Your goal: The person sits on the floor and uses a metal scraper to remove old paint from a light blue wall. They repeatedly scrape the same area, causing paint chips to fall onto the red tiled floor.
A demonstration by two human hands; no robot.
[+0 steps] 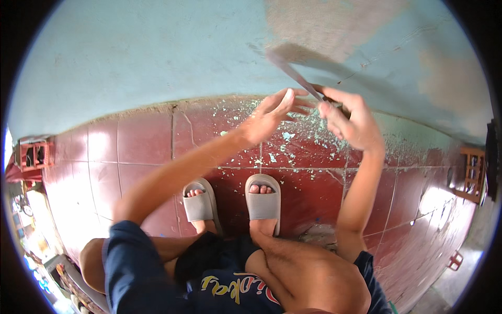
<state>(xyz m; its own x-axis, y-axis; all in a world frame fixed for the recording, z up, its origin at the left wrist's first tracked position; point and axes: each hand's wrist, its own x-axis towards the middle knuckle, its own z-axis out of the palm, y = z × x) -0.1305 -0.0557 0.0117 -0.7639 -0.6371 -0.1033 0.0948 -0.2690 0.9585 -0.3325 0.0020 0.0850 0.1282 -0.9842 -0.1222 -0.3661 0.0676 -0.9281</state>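
My right hand [355,123] grips the dark handle of a scraper-like tool with a long metal blade [292,72]. The blade is blurred and seen nearly edge-on, so its exact type is unclear. It slants up and left, its far end at or close to the pale blue wall [137,59], beside a bare patch [310,23] where the paint is gone. My left hand [270,112] is just left of the tool, fingers spread and holding nothing. Whether its fingertips touch the blade cannot be made out. Light green paint flakes [288,136] are scattered on the floor below both hands.
Red floor tiles [145,141], some cracked, meet the wall's base. My feet in grey slide sandals [263,202] stand close to the flakes. A second bare patch [451,78] and a crack mark the right wall. Wooden furniture [472,174] stands far right, an orange rack [35,155] far left.
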